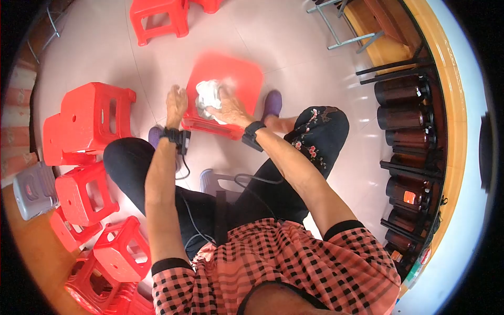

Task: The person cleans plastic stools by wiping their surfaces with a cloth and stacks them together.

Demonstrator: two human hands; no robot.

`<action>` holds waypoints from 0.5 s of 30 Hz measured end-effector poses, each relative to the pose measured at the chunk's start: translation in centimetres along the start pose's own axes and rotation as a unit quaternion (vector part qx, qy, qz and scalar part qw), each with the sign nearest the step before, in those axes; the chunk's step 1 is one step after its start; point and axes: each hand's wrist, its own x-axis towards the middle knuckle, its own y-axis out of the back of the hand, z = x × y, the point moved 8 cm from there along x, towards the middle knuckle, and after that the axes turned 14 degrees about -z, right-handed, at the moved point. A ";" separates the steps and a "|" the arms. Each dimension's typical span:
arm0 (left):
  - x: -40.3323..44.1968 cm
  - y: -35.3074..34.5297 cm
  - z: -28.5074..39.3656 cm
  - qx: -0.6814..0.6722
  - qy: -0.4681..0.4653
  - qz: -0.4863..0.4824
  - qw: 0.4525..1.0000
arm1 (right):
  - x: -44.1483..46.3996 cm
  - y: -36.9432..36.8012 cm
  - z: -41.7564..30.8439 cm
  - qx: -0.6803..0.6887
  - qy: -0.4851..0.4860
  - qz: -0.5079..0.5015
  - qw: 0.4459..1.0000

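In the head view a red plastic stool (pixel 242 73) stands on the floor between my feet, its far part smeared by motion. My right hand (pixel 231 109) presses a crumpled white cloth (pixel 209 94) onto the seat; its fingertips are blurred. Close by the stool's left edge is my left hand (pixel 177 103), fingers loosely bent and nothing visible in them. Whether it touches the edge I cannot tell. Both wrists carry black straps with small devices and cables.
Several red stools (pixel 89 118) stand and lie stacked along the left, beside a grey stool (pixel 34 189). Another red stool (pixel 159 20) is at the top. Dark chairs or stools with black legs (pixel 401 118) line the right side. A folding metal frame (pixel 349 39) stands at upper right.
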 end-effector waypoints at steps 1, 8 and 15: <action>-1.7 -1.5 -1.8 0.013 0.027 -0.028 0.999 | -0.6 0.1 -0.5 0.025 0.013 0.058 0.998; -7.2 -2.0 -1.4 -0.076 0.150 -0.019 0.986 | -6.5 -2.4 -5.4 -0.033 0.179 0.071 0.981; -7.4 -1.0 0.8 -0.009 0.108 0.026 0.994 | -5.4 4.9 9.7 -0.134 -0.093 0.102 0.981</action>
